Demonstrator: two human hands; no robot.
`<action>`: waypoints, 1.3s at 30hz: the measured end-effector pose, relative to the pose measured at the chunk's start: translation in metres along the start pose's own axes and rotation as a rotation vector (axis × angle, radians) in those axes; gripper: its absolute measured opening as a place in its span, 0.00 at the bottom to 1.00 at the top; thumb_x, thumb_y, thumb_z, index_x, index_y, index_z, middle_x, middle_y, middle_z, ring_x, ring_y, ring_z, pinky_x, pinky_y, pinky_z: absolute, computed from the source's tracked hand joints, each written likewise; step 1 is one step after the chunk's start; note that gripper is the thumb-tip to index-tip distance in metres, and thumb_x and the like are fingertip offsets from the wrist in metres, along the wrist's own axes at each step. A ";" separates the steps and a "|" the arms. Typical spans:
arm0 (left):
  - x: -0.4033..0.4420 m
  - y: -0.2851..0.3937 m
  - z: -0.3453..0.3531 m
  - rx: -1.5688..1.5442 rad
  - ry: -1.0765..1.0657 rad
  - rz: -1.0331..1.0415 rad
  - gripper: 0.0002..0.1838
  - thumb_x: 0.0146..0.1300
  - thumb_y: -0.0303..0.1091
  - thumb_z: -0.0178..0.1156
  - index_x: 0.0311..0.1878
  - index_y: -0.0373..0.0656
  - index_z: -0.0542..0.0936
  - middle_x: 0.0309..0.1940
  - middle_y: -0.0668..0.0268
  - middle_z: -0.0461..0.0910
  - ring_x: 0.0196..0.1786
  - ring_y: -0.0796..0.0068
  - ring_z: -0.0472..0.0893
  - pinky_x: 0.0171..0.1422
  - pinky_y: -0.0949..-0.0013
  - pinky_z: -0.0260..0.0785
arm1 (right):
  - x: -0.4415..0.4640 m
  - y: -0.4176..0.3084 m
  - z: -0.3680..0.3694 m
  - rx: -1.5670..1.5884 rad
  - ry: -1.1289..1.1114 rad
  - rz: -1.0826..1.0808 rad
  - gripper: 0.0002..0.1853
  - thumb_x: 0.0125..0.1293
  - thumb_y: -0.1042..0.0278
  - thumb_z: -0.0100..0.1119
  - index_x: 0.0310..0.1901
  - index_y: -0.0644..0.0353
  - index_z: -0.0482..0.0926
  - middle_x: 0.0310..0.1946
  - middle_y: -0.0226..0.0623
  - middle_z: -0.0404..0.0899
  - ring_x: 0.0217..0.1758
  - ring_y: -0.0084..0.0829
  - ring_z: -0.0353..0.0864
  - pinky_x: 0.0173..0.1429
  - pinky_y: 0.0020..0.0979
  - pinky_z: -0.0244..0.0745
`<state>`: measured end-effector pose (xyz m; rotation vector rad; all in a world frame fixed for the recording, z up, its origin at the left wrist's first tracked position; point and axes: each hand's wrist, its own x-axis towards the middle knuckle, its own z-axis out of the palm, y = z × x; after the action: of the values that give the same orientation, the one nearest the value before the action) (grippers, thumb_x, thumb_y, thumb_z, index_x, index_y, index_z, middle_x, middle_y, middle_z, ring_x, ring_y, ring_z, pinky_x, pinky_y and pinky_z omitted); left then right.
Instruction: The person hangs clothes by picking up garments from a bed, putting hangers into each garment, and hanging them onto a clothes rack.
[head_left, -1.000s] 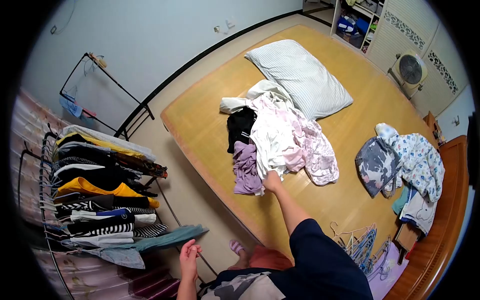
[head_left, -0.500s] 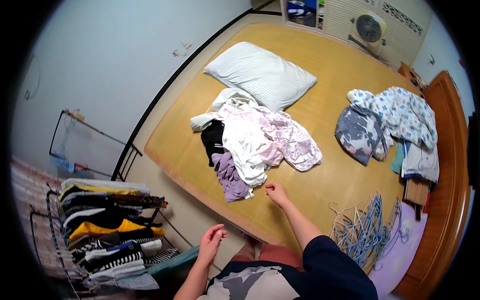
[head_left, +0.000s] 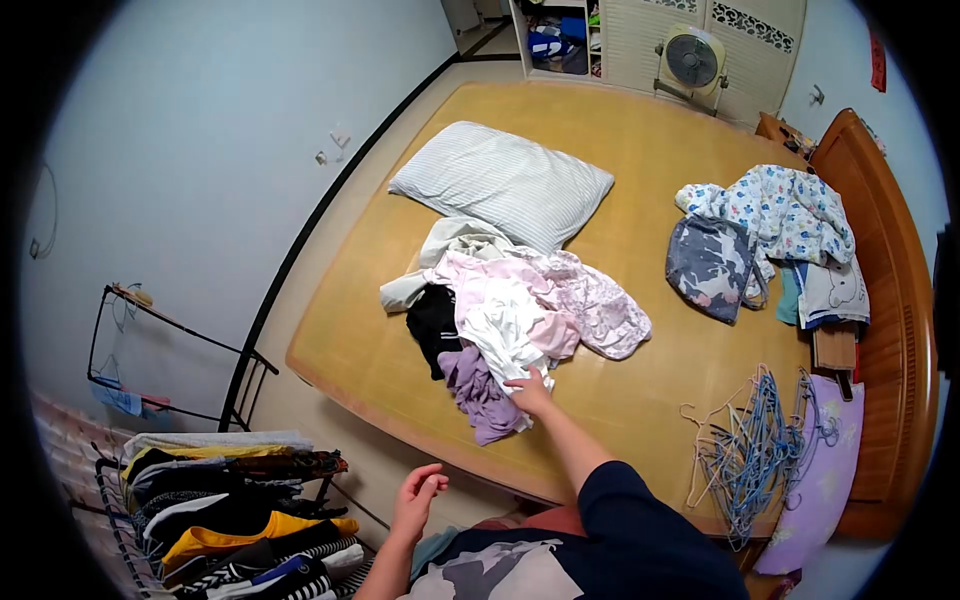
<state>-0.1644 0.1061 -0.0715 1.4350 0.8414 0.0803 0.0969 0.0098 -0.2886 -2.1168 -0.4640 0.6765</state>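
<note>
A heap of clothes lies on the bed mat (head_left: 650,430). My right hand (head_left: 531,391) is at the near edge of a white garment (head_left: 505,325) in that heap, its fingers bent onto the cloth. Below the white cloth bunches a purple garment (head_left: 478,395), with a black garment (head_left: 432,325) to its left. Pink cloth (head_left: 480,275) and a pale patterned garment (head_left: 605,310) make up the top and right side of the heap. My left hand (head_left: 418,500) hangs in the air off the bed's near edge, fingers loosely curved and apart, holding nothing.
Behind the heap lies a striped pillow (head_left: 505,183). Blue and pink hangers (head_left: 755,455) are piled at the right, near folded clothes (head_left: 785,225) and the wooden headboard (head_left: 880,330). A rack of hanging clothes (head_left: 240,510) stands at lower left. A fan (head_left: 692,60) stands beyond the bed.
My right hand has moved forward and left from the bare mat onto the white garment. My left hand stays in the air, empty. The view has shifted, and the heap appears lower.
</note>
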 end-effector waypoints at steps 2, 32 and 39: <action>0.003 -0.005 -0.018 0.007 0.016 -0.015 0.15 0.68 0.33 0.51 0.54 0.39 0.74 0.39 0.66 0.81 0.42 0.79 0.78 0.48 0.76 0.66 | 0.016 0.005 0.018 0.026 0.030 0.002 0.20 0.47 0.63 0.61 0.45 0.47 0.84 0.59 0.55 0.68 0.68 0.47 0.61 0.68 0.36 0.60; 0.142 0.079 0.195 0.341 -0.307 0.797 0.19 0.47 0.25 0.58 0.47 0.40 0.77 0.40 0.54 0.78 0.46 0.56 0.77 0.53 0.61 0.69 | -0.188 -0.162 -0.277 0.291 0.094 -0.229 0.13 0.60 0.64 0.61 0.41 0.65 0.82 0.27 0.33 0.81 0.31 0.18 0.75 0.37 0.25 0.71; 0.131 0.122 0.197 0.434 -0.475 0.756 0.17 0.51 0.21 0.51 0.45 0.37 0.80 0.37 0.56 0.82 0.42 0.64 0.81 0.50 0.68 0.71 | -0.226 -0.138 -0.332 0.311 0.216 -0.115 0.15 0.59 0.63 0.62 0.41 0.67 0.82 0.32 0.36 0.83 0.35 0.22 0.77 0.41 0.27 0.72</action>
<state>0.0903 0.0334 -0.0417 2.0147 -0.1156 0.1253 0.1114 -0.2371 0.0568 -1.8278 -0.3341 0.4171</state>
